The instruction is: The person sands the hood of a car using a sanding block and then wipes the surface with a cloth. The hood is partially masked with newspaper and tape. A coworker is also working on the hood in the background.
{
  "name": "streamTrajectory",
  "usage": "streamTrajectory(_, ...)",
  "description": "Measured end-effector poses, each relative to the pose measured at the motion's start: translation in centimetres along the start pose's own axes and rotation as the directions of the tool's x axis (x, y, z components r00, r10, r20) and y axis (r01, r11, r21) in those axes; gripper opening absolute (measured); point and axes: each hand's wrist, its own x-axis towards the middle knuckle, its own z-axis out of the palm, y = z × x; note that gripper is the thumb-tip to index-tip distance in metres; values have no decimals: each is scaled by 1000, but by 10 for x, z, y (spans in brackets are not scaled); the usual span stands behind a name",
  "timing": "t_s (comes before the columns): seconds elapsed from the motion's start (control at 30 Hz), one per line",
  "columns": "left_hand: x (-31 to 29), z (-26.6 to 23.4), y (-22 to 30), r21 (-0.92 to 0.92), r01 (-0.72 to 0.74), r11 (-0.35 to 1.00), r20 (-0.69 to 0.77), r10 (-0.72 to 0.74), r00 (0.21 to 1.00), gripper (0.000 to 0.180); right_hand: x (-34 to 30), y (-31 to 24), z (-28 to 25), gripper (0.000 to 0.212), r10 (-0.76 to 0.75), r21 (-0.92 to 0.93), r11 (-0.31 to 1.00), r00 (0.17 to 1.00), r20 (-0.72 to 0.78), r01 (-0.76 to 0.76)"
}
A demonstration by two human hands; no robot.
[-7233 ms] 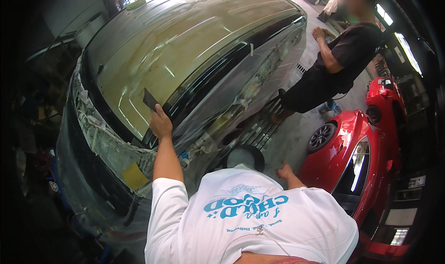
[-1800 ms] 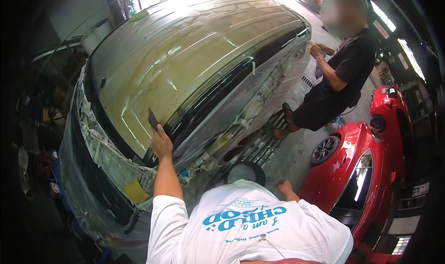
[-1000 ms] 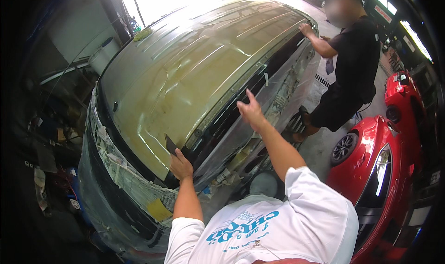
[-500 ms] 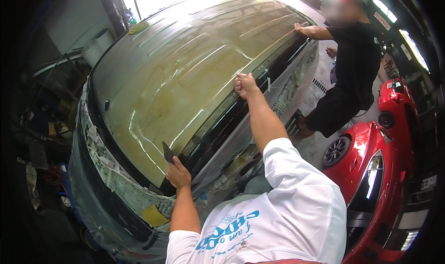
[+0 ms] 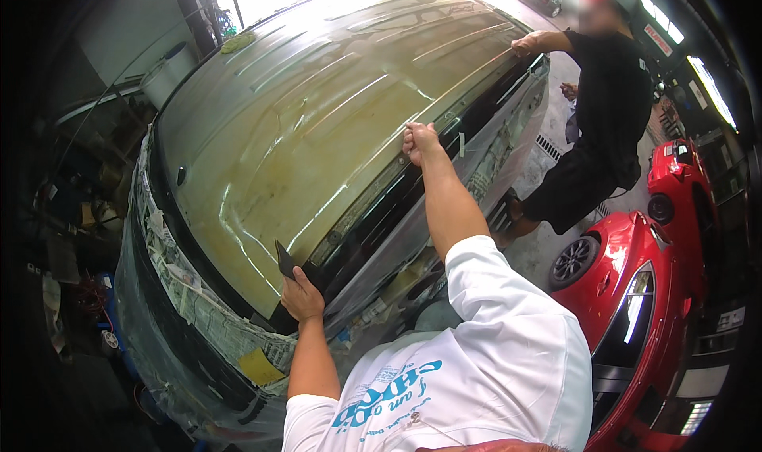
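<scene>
Over on the left, masking paper and plastic sheeting [image 5: 190, 293] hung along the lower edge of the van [image 5: 317, 119], with a yellow square pad [image 5: 259, 366] tucked into it. The roof was covered with a glossy film that looked yellowish under the shop light.

The person's left hand [image 5: 302, 295] was closed around a dark flat squeegee [image 5: 285, 259], its blade tilted up against the near edge of the film, just by the dark window band. From where I stood the grip looked firm, fingers wrapped fully over the handle end.

Further right, the right hand [image 5: 419, 140] was pinched shut on the film's edge along the roof rail, arm stretched out long. I could not tell how much film was between the fingers.

With the body leaning that far, a slip seemed likely to me: the pinch could let go and the film spring back, creasing or trapping air. The squeegee corner, pressed at that angle, might have scratched or nicked the film.

At the far right, a co-worker in black [image 5: 603, 103] had one hand on the same edge; an uneven pull between the two could have stretched it crooked. A red car [image 5: 635, 293] stood close behind, leaving little room to step back.
</scene>
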Motion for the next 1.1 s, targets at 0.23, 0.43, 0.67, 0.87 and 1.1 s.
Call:
streamTrajectory(0.23,1,-5,4,-18,-16,1000,-47,15,999,54,-43,13,9,20,35,93,995,995,92,-44)
streamTrajectory(0.43,-1,0,1,14,18,1000,-12,-18,1000,57,-1,6,-21,10,95,231,962,972,213,-145)
streamTrajectory(0.67,1,0,8,-28,22,999,-15,-23,1000,60,60,-62,-39,27,73,247,961,975,208,-125)
streamTrajectory(0.87,2,-4,10,-16,-65,998,-45,64,997,52,21,-31,-29,13,109,212,963,962,252,-164)
streamTrajectory(1.1,-3,-10,4,-34,28,999,16,-27,1000,54,-2,-14,-12,17,119,228,963,984,131,-146)
